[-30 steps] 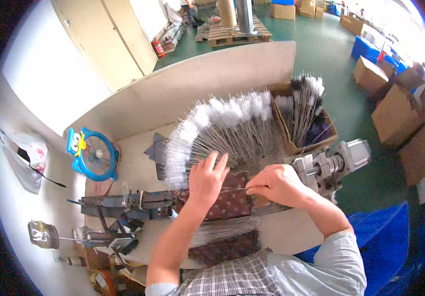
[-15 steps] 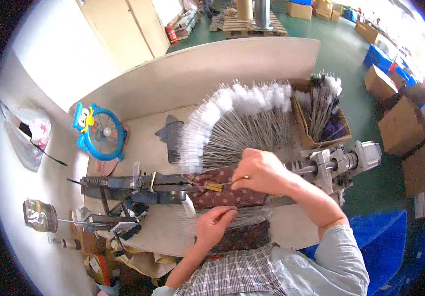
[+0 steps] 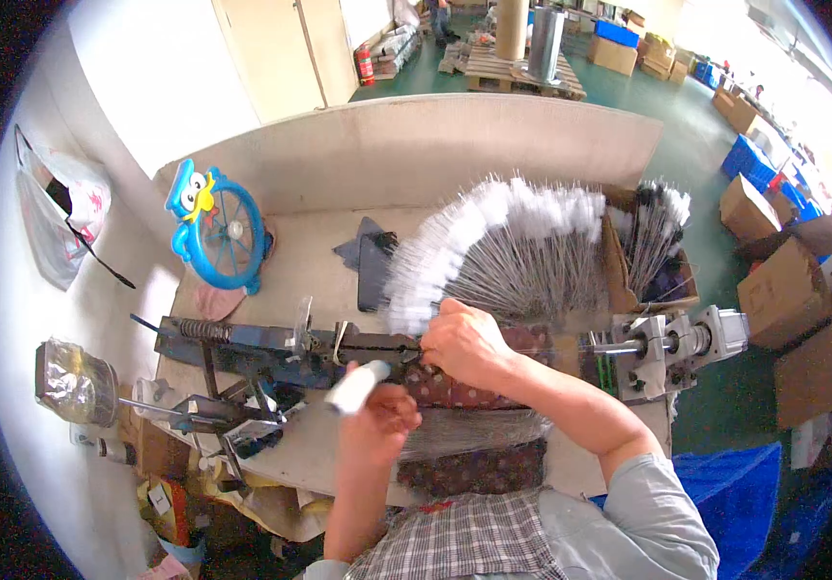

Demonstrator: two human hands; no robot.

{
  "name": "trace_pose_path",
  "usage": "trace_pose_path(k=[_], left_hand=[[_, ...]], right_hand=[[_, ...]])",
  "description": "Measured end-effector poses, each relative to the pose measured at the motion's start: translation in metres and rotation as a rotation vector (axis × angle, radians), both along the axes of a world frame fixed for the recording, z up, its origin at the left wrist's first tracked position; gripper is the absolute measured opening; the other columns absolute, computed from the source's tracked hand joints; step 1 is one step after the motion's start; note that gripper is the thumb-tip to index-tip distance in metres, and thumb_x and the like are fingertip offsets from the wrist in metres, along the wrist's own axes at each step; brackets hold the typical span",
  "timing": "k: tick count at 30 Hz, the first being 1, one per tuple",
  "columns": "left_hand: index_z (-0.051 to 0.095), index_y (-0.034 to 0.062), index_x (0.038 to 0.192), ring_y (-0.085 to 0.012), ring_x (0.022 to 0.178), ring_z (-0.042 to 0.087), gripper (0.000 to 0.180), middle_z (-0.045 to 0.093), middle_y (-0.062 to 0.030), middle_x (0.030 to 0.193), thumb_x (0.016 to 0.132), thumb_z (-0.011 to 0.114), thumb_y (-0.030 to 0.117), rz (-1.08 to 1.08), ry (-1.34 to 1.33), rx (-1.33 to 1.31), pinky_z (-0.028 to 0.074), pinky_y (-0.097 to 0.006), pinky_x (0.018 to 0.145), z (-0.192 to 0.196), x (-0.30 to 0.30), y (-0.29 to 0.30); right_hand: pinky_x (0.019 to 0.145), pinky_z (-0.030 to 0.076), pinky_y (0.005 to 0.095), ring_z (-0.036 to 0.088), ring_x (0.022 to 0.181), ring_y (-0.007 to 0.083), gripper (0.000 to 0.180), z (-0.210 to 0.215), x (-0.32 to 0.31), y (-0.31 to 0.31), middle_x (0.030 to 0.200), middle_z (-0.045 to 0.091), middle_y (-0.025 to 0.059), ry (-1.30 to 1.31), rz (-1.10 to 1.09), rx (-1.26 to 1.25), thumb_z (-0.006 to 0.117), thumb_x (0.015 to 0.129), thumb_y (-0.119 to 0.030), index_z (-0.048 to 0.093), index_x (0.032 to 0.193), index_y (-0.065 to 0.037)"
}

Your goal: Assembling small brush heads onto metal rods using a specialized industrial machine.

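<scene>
My right hand (image 3: 464, 340) is closed in a pinch beside the dark metal jaw (image 3: 382, 346) of a bench machine. What its fingertips hold is too small to make out. A blurred white cylindrical handle (image 3: 356, 388) lies slanted between the thumb and curled fingers of my left hand (image 3: 377, 422). Under my right wrist, a brown polka-dot cloth (image 3: 455, 391) covers the middle of the machine. Behind it fans a large pile of thin wire-stemmed brushes (image 3: 522, 246) with white bristle ends. A bundle of bare thin wires (image 3: 474, 433) lies nearest my body.
On the right stands a motor unit with a shaft (image 3: 672, 343). A cardboard box (image 3: 619, 266) holds dark and white brushes. To the left are a blue cartoon-bird fan (image 3: 226, 232), a hanging plastic bag (image 3: 63, 217) and a wrapped lamp-like head (image 3: 76, 382). A board (image 3: 416, 150) closes the far side.
My right hand has moved left from over the dotted cloth to the jaw. My left hand has moved left to the white handle, which has tilted. The whole view has shifted slightly.
</scene>
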State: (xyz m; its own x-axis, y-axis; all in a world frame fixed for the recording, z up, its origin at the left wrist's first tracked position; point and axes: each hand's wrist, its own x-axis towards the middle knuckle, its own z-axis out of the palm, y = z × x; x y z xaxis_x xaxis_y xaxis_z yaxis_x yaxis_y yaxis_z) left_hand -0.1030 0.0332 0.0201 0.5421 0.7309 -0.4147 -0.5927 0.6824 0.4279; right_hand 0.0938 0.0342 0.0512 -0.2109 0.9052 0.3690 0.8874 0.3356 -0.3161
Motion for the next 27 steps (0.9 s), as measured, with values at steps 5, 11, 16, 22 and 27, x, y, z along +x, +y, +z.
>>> trace_pose_path(k=[5,11,16,22,27], left_hand=[[0.066,0.0003,0.064,-0.0154,0.053,0.057,0.043,0.060,-0.0068,0.054,0.078,0.066,0.041,-0.244,1.110,0.819,0.044,-0.028,0.052,-0.054,0.008,0.003],[0.065,0.0004,0.079,-0.0171,0.058,0.057,0.034,0.063,-0.0084,0.070,0.081,0.064,0.034,-0.151,1.037,0.807,0.046,-0.030,0.058,-0.031,0.024,-0.005],[0.057,0.0019,0.087,-0.0178,0.061,0.058,0.013,0.061,-0.0104,0.080,0.082,0.059,0.014,-0.001,0.461,0.396,0.049,-0.032,0.061,-0.030,0.055,-0.023],[0.057,0.0047,0.079,-0.0142,0.061,0.059,0.013,0.061,-0.0074,0.067,0.075,0.065,0.014,-0.283,1.266,0.890,0.048,-0.031,0.057,-0.030,0.041,-0.009],[0.058,0.0048,0.086,-0.0125,0.069,0.059,0.019,0.063,-0.0078,0.076,0.076,0.066,0.018,-0.363,1.355,0.923,0.048,-0.028,0.066,-0.060,0.007,0.000]], right_hand=[[0.067,0.045,0.0348,0.051,0.075,0.0220,0.014,0.004,-0.004,0.002,0.063,0.056,0.0009,0.022,0.014,-0.031,0.063,0.067,-0.021,0.060,0.056,-0.012],[0.069,0.047,0.0338,0.057,0.071,0.0202,0.006,0.009,0.014,-0.019,0.068,0.057,0.0031,0.160,0.046,0.205,0.059,0.072,-0.013,0.060,0.067,-0.011],[0.061,0.049,0.0354,0.060,0.071,0.0242,0.008,-0.002,0.034,-0.071,0.071,0.057,0.0068,0.227,0.057,0.030,0.059,0.075,-0.011,0.060,0.082,-0.008],[0.060,0.050,0.0370,0.061,0.078,0.0294,0.026,-0.055,0.014,-0.042,0.084,0.057,0.0119,0.255,-0.014,-0.048,0.057,0.080,-0.014,0.051,0.104,-0.008],[0.066,0.051,0.0401,0.061,0.081,0.0302,0.009,-0.049,0.010,-0.051,0.084,0.053,0.0122,0.114,-0.024,-0.215,0.056,0.074,-0.005,0.054,0.082,-0.004]])
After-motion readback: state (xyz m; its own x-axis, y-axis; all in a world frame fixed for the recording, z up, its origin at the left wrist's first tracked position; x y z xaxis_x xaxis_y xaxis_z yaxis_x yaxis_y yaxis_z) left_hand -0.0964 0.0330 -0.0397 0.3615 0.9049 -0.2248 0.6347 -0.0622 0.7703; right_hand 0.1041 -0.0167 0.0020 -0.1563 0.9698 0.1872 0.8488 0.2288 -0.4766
